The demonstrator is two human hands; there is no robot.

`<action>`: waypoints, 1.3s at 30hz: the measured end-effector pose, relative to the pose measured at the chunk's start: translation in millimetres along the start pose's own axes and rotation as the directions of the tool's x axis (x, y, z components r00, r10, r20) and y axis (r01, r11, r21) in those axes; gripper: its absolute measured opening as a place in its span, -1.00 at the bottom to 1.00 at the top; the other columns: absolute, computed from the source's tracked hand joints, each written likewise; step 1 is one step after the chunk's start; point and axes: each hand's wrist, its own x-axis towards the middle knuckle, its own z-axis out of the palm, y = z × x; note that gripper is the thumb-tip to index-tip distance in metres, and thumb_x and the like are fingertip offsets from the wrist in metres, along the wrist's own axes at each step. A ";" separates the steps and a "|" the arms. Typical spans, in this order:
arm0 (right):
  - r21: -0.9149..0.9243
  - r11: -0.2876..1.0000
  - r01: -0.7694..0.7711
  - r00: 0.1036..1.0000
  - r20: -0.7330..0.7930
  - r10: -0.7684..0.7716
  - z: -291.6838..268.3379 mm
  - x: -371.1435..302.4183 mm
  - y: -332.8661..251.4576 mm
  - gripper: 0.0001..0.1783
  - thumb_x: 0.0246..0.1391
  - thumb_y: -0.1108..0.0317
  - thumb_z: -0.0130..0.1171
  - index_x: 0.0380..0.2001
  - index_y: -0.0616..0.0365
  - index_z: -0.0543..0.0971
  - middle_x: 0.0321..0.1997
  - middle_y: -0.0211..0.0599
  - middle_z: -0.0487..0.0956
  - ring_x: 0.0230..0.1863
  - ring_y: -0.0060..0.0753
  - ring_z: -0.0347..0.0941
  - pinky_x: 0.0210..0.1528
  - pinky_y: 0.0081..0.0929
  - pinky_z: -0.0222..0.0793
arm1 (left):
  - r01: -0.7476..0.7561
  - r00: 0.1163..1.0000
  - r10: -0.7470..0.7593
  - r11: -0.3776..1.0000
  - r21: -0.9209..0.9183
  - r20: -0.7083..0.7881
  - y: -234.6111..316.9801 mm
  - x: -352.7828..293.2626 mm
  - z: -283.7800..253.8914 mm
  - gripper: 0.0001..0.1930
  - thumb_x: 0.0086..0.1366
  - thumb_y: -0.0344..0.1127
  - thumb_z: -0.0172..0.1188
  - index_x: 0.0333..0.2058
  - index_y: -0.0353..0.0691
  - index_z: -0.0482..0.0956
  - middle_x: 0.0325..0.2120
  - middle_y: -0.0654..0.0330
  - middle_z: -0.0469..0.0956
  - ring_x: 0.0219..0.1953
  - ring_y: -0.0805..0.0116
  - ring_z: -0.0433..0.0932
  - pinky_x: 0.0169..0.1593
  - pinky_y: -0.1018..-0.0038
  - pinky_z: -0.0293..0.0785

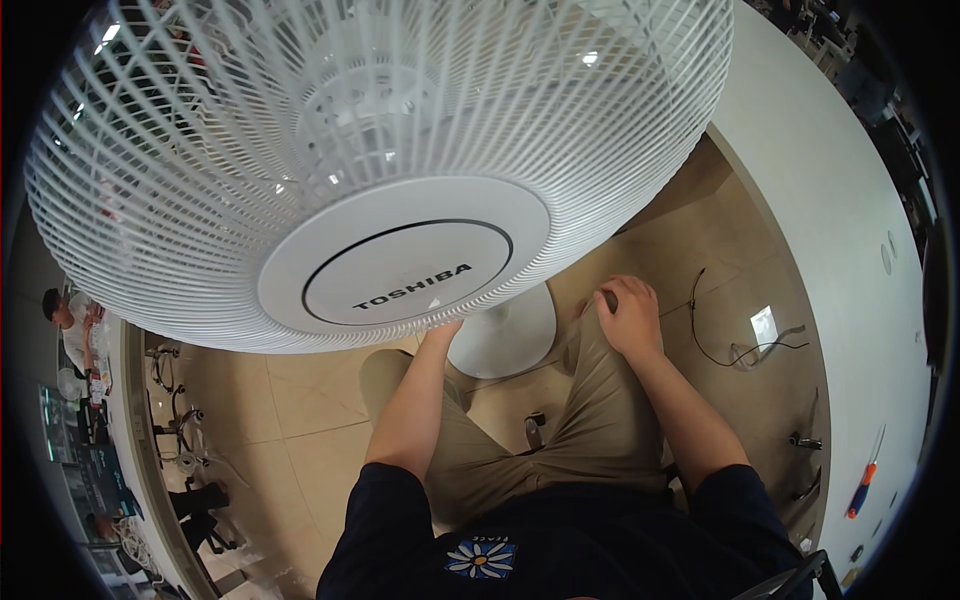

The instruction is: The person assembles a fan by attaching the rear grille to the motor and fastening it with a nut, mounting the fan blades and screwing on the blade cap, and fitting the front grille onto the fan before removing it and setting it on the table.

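Observation:
A white standing fan fills the upper part of the head view, its round wire grille tilted toward me. The smooth central disc of the grille carries dark lettering. Below it the fan's round white base stands on the floor between my knees. My left hand reaches up behind the grille's lower edge beside the base; its fingers are hidden, so what it touches cannot be seen. My right hand lies over my right knee, fingers draped over it and holding nothing.
A white curved table runs along the right, with an orange-and-blue screwdriver on it. On the tiled floor lies a thin dark cable. At the far left a person sits by another desk, with wheeled chair legs nearby.

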 end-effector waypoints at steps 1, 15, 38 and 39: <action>-0.004 1.000 0.002 1.000 -0.007 -0.002 0.6 -0.8 0.5 -0.79 0.07 0.25 0.26 -0.29 0.13 0.65 -0.09 -0.23 0.63 0.08 -0.15 0.50 0.24 -0.15 0.27 | -0.019 1.000 0.019 1.000 0.013 -0.001 0.5 -0.2 0.8 -0.49 0.30 -0.17 0.34 0.14 -0.30 0.52 0.10 0.02 0.57 0.13 0.08 0.52 0.19 0.26 0.40; 0.009 1.000 0.021 0.999 -0.027 -0.021 1.8 0.2 -2.2 -0.80 0.06 0.26 0.25 -0.30 0.14 0.65 -0.15 -0.21 0.64 0.03 -0.13 0.51 0.20 -0.16 0.29 | -0.037 0.999 0.039 0.999 0.036 -0.036 40.1 5.2 -24.1 -0.54 0.30 -0.19 0.34 0.10 -0.31 0.55 0.04 0.01 0.61 0.10 0.05 0.55 0.18 0.22 0.42; 0.015 1.000 -0.018 1.000 0.010 0.018 0.2 -2.2 -2.2 -0.79 0.09 0.24 0.25 -0.27 0.13 0.66 -0.09 -0.22 0.64 0.08 -0.10 0.49 0.22 -0.15 0.27 | -0.022 0.961 -0.058 0.959 -0.283 -0.270 53.1 -5.2 -37.5 -0.69 0.23 -0.47 0.32 -0.05 -0.42 0.60 -0.09 0.02 0.67 -0.02 0.21 0.61 0.09 0.33 0.47; 0.021 0.999 -0.024 1.000 0.017 0.024 0.3 -2.1 -2.2 -0.78 0.10 0.24 0.25 -0.27 0.13 0.66 -0.08 -0.22 0.64 0.09 -0.10 0.49 0.23 -0.15 0.27 | -0.022 0.961 -0.057 0.959 -0.281 -0.270 53.3 -5.3 -37.9 -0.69 0.24 -0.47 0.32 -0.05 -0.42 0.60 -0.08 0.02 0.67 -0.02 0.22 0.61 0.10 0.33 0.47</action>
